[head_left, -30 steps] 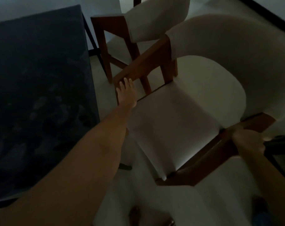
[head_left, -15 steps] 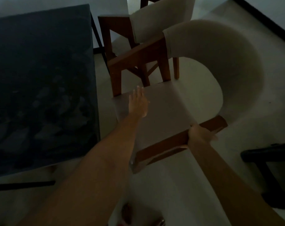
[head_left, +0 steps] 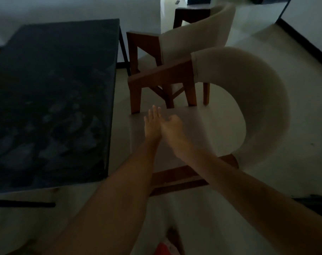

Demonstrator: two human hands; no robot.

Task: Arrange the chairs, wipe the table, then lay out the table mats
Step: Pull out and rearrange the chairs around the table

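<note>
Dim pale floor, dark table (head_left: 51, 100); both hands' fingers loose above curved cream-padded wooden chair (head_left: 248, 115).

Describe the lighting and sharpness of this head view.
Head view: dim throughout, so the dark table shows only faint mottling; the near chair and both hands are soft with motion blur; wide-angle bending curves the table edge; the brightest patch is the floor by the far chair.

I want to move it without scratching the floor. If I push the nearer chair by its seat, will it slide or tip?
The nearer chair probably slides rather than tips: its wooden frame looks wide, and the floor looks smooth. It is likely rather heavy, given thick timber armrests and a padded back.
</note>
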